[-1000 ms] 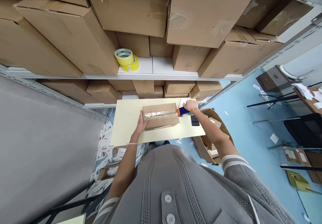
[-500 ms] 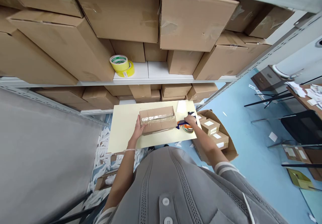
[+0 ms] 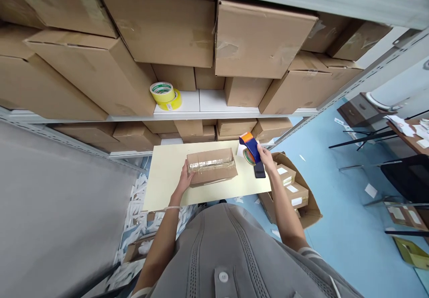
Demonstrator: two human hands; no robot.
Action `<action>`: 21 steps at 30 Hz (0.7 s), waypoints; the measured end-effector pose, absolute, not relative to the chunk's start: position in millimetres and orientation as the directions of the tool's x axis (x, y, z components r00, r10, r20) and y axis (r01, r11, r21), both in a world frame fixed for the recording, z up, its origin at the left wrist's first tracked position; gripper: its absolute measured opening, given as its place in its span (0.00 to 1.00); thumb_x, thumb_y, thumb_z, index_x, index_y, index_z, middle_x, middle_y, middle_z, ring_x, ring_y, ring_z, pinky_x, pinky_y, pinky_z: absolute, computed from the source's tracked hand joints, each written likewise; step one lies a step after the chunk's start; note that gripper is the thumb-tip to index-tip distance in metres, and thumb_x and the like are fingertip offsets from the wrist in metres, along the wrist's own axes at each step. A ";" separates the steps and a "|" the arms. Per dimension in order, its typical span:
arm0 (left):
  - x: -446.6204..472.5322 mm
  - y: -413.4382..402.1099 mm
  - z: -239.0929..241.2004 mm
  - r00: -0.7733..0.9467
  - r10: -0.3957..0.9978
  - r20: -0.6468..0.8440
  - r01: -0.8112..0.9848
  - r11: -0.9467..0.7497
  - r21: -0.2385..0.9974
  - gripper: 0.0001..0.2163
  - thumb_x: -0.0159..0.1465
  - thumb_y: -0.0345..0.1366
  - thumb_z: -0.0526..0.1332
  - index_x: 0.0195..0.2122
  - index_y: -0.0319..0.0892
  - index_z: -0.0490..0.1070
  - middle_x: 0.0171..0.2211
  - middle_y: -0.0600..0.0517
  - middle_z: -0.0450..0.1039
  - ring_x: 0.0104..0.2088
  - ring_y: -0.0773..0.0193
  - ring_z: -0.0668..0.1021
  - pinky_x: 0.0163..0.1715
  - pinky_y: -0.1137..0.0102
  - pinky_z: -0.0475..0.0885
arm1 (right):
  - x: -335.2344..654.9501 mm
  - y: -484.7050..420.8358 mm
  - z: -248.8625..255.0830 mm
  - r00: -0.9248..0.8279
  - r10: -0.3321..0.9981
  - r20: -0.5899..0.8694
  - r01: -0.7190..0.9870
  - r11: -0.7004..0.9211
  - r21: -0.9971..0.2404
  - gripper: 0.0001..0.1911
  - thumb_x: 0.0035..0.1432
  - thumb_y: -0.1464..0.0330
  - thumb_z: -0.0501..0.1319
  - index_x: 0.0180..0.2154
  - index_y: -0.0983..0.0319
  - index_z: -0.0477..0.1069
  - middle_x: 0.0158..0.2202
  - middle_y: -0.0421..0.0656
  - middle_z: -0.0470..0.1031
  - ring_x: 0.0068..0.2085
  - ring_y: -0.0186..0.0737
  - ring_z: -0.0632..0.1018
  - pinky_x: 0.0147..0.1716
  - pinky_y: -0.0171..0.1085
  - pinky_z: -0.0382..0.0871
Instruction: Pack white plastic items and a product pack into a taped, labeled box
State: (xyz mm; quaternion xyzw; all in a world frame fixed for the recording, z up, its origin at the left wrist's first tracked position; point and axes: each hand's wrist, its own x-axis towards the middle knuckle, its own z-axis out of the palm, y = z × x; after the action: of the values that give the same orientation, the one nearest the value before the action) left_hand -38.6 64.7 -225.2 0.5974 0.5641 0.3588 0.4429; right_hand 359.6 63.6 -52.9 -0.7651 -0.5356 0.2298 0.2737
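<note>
A cardboard box with clear tape along its top seam lies on the pale yellow table. My left hand grips the box's left end, thumb on the near side. In my right hand is a blue and orange tape dispenser, raised above the table's right end, with a roll of tape in it. Beneath it a dark phone lies near the table's right edge. A white paper is partly hidden behind the dispenser.
Shelves with large cardboard boxes rise in front. Yellow tape rolls sit on the middle shelf. An open carton with small labelled boxes stands right of the table. Paper scraps litter the floor at left; a black chair is at right.
My right hand has lifted the tape dispenser off the table and turned it upright, uncovering the phone. My left hand stays on the box. The view has tilted slightly up.
</note>
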 end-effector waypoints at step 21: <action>-33.3 61.8 -243.8 -0.052 0.996 -0.075 0.315 0.088 0.945 0.36 0.65 0.53 0.55 0.69 0.45 0.46 0.69 0.39 0.51 0.69 0.48 0.56 0.66 0.50 0.51 | 195.3 291.8 24.1 -0.282 0.856 0.434 0.906 0.386 -0.173 0.23 0.69 0.55 0.46 0.46 0.64 0.72 0.46 0.55 0.75 0.48 0.53 0.71 0.50 0.46 0.59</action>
State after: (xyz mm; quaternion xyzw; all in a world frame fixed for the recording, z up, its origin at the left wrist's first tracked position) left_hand -33.3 61.8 -243.8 0.5428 0.6037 0.4019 0.4234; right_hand 195.3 291.8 24.1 -0.5515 -0.7987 -0.0537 0.2346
